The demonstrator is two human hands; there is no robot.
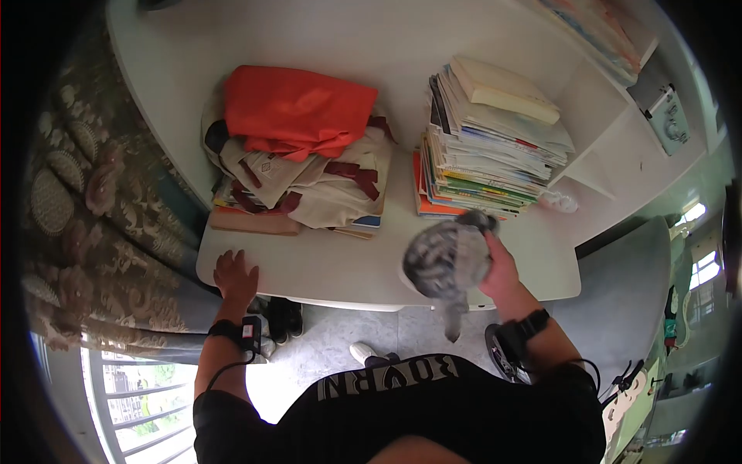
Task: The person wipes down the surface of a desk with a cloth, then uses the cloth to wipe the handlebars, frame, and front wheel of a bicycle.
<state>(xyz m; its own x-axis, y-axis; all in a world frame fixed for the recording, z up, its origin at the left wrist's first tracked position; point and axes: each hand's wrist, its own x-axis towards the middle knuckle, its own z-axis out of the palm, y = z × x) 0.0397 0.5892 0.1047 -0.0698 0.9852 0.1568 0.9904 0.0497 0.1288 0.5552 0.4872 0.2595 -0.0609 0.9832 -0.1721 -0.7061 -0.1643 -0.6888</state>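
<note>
My right hand (501,269) is wrapped round a grey and white patterned soft thing (444,257), blurred by motion, held above the front part of the white desk (348,267). A darker end of it sticks up near my fingers, and a thin end hangs down over the desk's front edge. At the desk's left front corner rests my left hand (236,276), its fingers spread and nothing in it. Beyond it lies a beige bag with dark red straps (309,185), with a red cloth (301,108) on top.
A tall stack of books and papers (491,147) stands at the back right, beside white shelves (591,131). Patterned curtains (93,193) hang at the left. Dark shoes (286,319) are on the floor below the desk. A grey surface (626,271) lies to the right.
</note>
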